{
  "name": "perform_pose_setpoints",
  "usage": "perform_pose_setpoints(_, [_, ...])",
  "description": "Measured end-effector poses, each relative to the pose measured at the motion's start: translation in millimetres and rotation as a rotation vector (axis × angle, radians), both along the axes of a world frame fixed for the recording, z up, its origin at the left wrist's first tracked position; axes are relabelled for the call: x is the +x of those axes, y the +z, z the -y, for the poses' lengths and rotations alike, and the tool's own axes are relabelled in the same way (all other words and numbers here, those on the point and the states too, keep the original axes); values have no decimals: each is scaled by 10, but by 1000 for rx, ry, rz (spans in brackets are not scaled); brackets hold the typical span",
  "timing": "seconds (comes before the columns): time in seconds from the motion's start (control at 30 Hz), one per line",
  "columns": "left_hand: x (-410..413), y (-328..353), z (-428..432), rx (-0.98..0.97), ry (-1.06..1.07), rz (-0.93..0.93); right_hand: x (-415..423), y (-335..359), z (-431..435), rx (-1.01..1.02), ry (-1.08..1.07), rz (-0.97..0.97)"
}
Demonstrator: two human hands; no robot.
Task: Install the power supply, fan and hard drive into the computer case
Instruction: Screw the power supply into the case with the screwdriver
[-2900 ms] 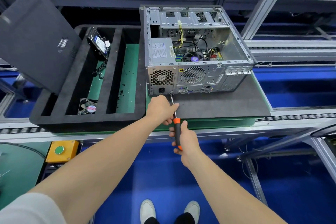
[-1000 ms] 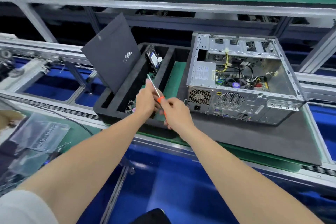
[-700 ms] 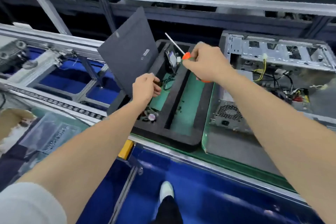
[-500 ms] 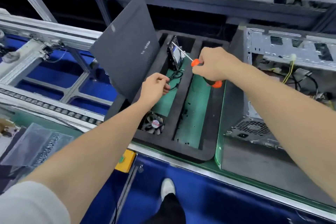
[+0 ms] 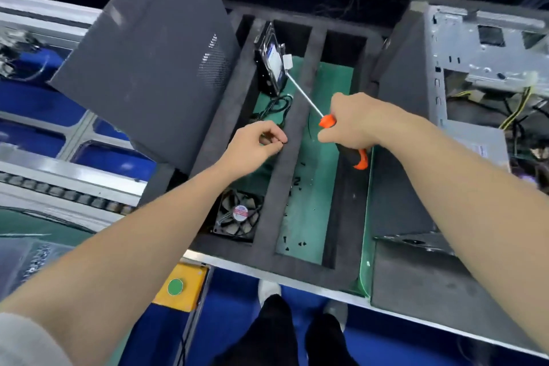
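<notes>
A: Where were the hands at that frame?

B: Right hand (image 5: 353, 122) was wrapped around the screwdriver (image 5: 341, 140) handle, shaft pointing far-left toward the hard drive (image 5: 271, 64). Left hand (image 5: 255, 142) hovered over the foam tray (image 5: 267, 235), fingertips pinched together. Couldn't tell if it held a screw; too small.

A: Tray contents?

B: Left slot: hard drive standing on edge at the far end, a black cable (image 5: 274, 108) coiled just near of it, fan (image 5: 237, 215) lying flat at the near end. Right slot: loose small screws (image 5: 297, 184) scattered on the green floor. Case side panel (image 5: 148, 50) leaned against the tray's left wall.

A: Case?

B: Computer case (image 5: 475, 47) sat right of the tray, open side up, power supply (image 5: 475, 140) apparently seated.

A: Advice for the pick?

B: I'd have parked the screwdriver first, then lifted the part two-handed, keeping the cable from snagging.
</notes>
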State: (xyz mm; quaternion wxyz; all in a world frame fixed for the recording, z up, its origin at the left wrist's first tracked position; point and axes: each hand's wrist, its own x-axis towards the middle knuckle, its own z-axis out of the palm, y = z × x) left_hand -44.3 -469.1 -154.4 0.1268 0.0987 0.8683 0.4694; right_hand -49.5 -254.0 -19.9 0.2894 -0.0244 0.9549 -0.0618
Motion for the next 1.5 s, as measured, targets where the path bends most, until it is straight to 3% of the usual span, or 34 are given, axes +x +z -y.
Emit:
perform_pose_setpoints(0.13, [-86,-63,60,119,81,173,-60,11,-71,-56,-31,4])
perform_pose_setpoints(0.23, [-103,-61,45,-98,-53,236,-97,18,-93,-89,-36,9])
perform_pose_setpoints(0.3, [-93,-37,0,-246,-93,135,-99,13,-98,-88,-21,22])
perform_pose_setpoints(0.4, [-89,93,-90,-118,98,-26,-101,-17,-103,-67,11,17])
perform_pose_setpoints(0.47, [-74,202,-168,-84,-7,-183,-109,-26,-110,-68,5,0])
perform_pose_setpoints(0.53, [-4,298,-271,-254,-354,-433,-118,-25,-107,-85,-18,-23])
perform_pose_setpoints(0.63, [250,281,-562,-770,-817,-694,-116,-28,-105,-110,-41,-47])
perform_pose_setpoints(0.73, [660,103,-924,-1188,-1051,-533,-103,-35,-106,-122,-26,-34])
perform_pose_setpoints(0.8, [826,-33,-1077,-1345,-1005,-355,-98,-29,-111,-127,-16,-23])
perform_pose_setpoints(0.87, [848,-67,-1143,-1404,-939,-312,-94,-23,-117,-121,-9,-17])
perform_pose_setpoints(1.3, [839,-64,-1091,-1253,-884,-334,-54,43,-145,-88,-8,-5])
perform_pose_setpoints(1.4, [737,-30,-1089,-1002,-697,-193,-78,15,-158,-116,-48,-45])
perform_pose_setpoints(1.5, [564,145,-1057,-490,-313,-17,-102,-8,-171,-169,-113,-118])
